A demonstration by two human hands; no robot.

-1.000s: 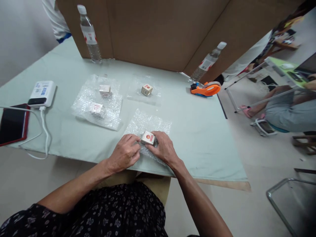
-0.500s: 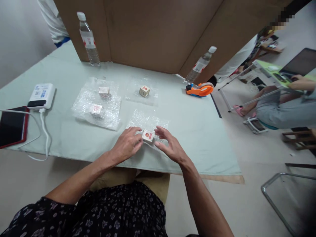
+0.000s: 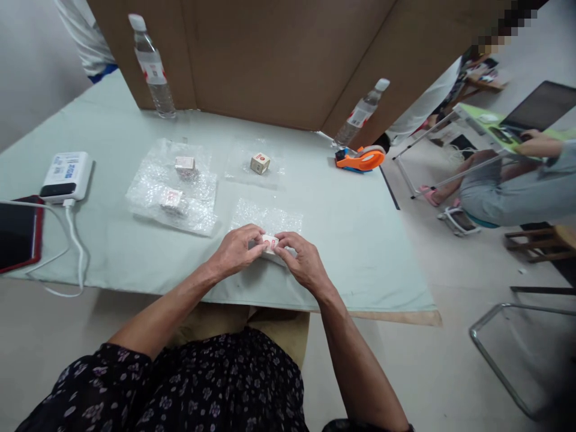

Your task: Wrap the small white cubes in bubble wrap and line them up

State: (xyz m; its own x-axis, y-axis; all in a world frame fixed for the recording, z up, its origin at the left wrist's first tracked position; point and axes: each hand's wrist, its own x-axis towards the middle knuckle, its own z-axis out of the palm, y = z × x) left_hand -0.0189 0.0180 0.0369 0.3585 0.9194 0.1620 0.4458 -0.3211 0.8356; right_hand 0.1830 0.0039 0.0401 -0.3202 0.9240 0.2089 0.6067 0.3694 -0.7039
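A small white box with red print (image 3: 270, 241) sits near the table's front edge, on a sheet of bubble wrap (image 3: 269, 213) that spreads out behind it. My left hand (image 3: 238, 249) grips its left side, thumb and fingers closed. From the right, my right hand (image 3: 299, 258) is closed on the opposite side. The fingers partly cover the box, and whether they also pinch the wrap's near edge is hard to see. Beyond, another small box (image 3: 260, 163) rests on its own piece of bubble wrap. Two wrapped boxes (image 3: 185, 167) lie to the left on more bubble wrap (image 3: 198, 213).
An orange tape dispenser (image 3: 360, 159) and a water bottle (image 3: 362, 113) stand at the back right; another bottle (image 3: 155, 78) is back left. A cardboard panel (image 3: 270, 60) borders the far side. A power bank (image 3: 67, 175) and a cabled phone (image 3: 18, 231) lie left. A person sits at right.
Both hands have come inward from either side of the small box and closed on it; before, their fingers were spread apart. The whole view has shifted slightly.
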